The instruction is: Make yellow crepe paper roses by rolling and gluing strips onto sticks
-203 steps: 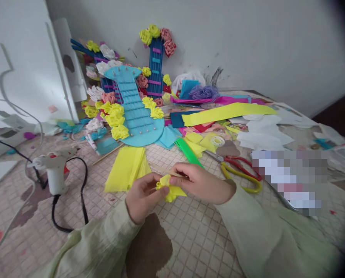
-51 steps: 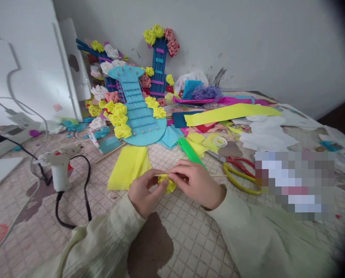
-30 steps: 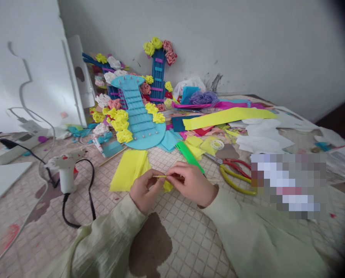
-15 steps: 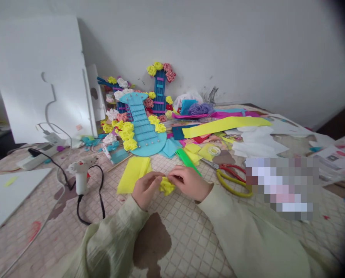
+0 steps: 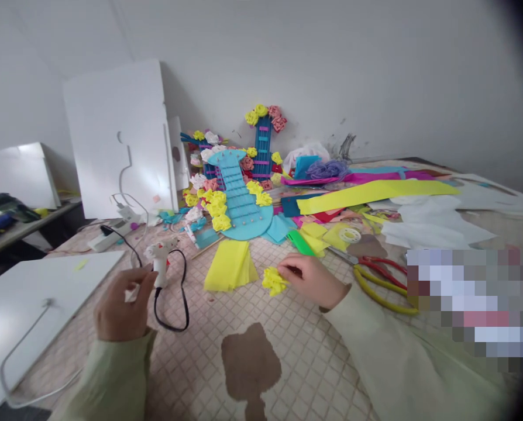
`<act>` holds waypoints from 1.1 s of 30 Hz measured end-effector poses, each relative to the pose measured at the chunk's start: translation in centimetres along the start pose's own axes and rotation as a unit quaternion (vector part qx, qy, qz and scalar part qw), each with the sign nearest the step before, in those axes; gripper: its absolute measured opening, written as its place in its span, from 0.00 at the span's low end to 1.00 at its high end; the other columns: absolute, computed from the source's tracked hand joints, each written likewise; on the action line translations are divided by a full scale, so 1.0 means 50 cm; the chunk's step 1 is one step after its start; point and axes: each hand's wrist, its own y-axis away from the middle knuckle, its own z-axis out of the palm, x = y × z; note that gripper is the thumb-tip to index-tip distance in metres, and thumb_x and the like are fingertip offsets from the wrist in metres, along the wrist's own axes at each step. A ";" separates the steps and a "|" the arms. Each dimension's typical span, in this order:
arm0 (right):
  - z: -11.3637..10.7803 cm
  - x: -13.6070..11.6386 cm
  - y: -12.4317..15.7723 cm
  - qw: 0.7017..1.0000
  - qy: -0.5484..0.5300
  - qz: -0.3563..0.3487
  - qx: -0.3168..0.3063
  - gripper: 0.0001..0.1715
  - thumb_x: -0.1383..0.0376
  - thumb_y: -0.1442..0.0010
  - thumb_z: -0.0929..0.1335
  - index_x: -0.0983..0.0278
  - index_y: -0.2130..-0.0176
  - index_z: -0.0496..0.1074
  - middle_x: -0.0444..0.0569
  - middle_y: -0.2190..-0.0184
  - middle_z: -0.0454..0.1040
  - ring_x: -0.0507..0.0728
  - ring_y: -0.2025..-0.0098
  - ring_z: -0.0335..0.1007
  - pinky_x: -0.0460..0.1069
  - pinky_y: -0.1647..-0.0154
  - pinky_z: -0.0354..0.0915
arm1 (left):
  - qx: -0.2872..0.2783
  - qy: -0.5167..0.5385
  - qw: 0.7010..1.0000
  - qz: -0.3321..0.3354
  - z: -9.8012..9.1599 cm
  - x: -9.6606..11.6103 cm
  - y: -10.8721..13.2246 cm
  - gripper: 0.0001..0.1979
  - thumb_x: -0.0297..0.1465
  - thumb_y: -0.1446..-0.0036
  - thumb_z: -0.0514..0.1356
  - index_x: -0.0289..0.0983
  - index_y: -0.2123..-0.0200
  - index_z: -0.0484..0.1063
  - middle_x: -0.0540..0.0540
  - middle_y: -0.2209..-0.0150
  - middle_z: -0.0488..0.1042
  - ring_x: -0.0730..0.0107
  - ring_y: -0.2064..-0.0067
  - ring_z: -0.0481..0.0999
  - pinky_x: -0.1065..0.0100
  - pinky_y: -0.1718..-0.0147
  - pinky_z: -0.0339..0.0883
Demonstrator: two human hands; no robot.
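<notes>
My right hand [image 5: 310, 280] pinches a small crumpled yellow paper flower [image 5: 274, 280] just above the tiled table top [image 5: 200, 362]. My left hand [image 5: 121, 303] is out to the left, its fingers curved and apart, fingertips right beside the handle of a white hot-glue gun [image 5: 160, 260] that stands upright. I cannot see the fingers closed around the gun. The gun's black cord [image 5: 174, 310] loops towards me on the table.
A folded stack of yellow paper [image 5: 230, 272] lies ahead of the flower. Behind it stand blue guitar-shaped crafts [image 5: 244, 199] trimmed with paper flowers. Red and yellow scissors [image 5: 378, 280], a green strip [image 5: 300, 242] and coloured paper scraps lie right. White boards [image 5: 24, 286] and a power strip [image 5: 111, 235] are left.
My left hand let go of the yellow flower and swung left to the glue gun. The right hand kept the flower. The view lifted and turned left.
</notes>
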 end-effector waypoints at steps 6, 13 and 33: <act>0.004 0.000 0.002 1.000 0.001 -0.001 0.003 0.11 0.70 0.45 0.61 0.66 0.74 0.71 0.47 0.74 0.72 0.51 0.71 0.65 0.46 0.71 0.61 | -0.172 -0.173 0.967 -0.075 0.050 -0.103 -0.068 0.33 0.49 0.59 0.58 0.32 0.54 0.61 0.31 0.46 0.59 0.40 0.47 0.58 0.49 0.52 0.53; 0.005 0.000 0.004 1.000 0.015 -0.014 0.011 0.11 0.70 0.44 0.61 0.66 0.74 0.71 0.47 0.75 0.71 0.51 0.71 0.65 0.46 0.70 0.61 | -0.219 -0.157 0.958 -0.097 0.110 -0.098 -0.097 0.18 0.40 0.50 0.52 0.29 0.67 0.70 0.32 0.59 0.71 0.43 0.51 0.65 0.51 0.57 0.57; -0.006 -0.013 -0.001 1.000 0.015 0.020 -0.012 0.12 0.68 0.43 0.62 0.68 0.72 0.72 0.48 0.74 0.73 0.51 0.70 0.65 0.45 0.69 0.57 | -0.263 0.072 0.883 0.383 0.005 0.145 0.087 0.14 0.27 0.45 0.49 0.36 0.54 0.60 0.42 0.63 0.68 0.64 0.62 0.70 0.68 0.62 0.64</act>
